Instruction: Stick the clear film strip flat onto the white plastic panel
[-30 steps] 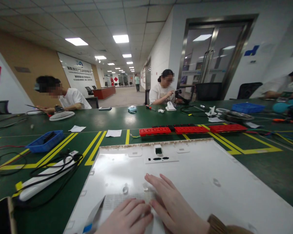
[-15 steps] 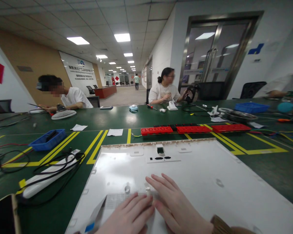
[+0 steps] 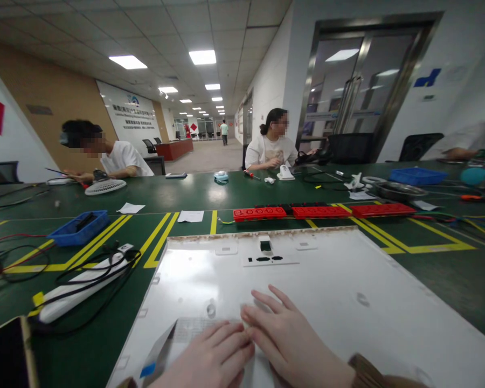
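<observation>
A large white flat panel [image 3: 327, 291] lies on the green table right in front of me. Both my hands rest on its near part. My left hand [image 3: 210, 358] lies flat with fingers stretched over a thin translucent strip or film [image 3: 189, 328] stuck to the panel. My right hand [image 3: 286, 339] lies beside it, fingers spread and pressing on the panel surface, its fingertips touching those of the left. Neither hand grips anything. A blue tab [image 3: 147, 371] shows at the film's near left corner.
A white power strip with black cables [image 3: 81, 283] lies left of the panel, a blue tray [image 3: 78, 227] beyond it. Red power strips [image 3: 319, 211] run across behind the panel. Three people sit at the far and right sides. A dark device [image 3: 6, 355] sits at the near left.
My hands have shifted only slightly on the panel, the right fingers spreading a little. The view has tilted up a bit. The person opposite has lowered a black object onto the table.
</observation>
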Demonstrator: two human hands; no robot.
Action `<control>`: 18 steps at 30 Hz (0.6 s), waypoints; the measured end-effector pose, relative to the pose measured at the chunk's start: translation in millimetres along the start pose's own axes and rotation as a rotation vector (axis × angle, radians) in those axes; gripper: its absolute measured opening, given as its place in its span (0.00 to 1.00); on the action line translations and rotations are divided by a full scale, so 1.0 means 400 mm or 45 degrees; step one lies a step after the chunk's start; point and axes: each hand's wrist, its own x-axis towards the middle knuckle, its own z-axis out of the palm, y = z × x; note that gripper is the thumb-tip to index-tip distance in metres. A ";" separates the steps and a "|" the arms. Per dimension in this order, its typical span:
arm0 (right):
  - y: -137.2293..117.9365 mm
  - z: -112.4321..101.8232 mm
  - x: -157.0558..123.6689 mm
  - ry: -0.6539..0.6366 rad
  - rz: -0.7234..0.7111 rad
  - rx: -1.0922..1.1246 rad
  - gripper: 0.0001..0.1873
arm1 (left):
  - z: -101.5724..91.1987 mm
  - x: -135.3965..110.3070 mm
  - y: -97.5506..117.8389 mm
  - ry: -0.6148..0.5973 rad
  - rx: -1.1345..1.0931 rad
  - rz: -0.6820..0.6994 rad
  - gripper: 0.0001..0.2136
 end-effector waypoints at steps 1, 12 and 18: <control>-0.002 0.005 0.003 0.019 0.002 -0.023 0.14 | 0.003 0.000 0.002 0.008 0.001 -0.010 0.13; -0.010 0.031 0.019 0.161 -0.004 -0.007 0.14 | 0.069 -0.030 0.050 0.268 0.568 0.062 0.15; 0.013 0.019 0.013 0.177 -0.021 0.183 0.16 | 0.045 -0.018 0.039 0.388 0.639 0.119 0.16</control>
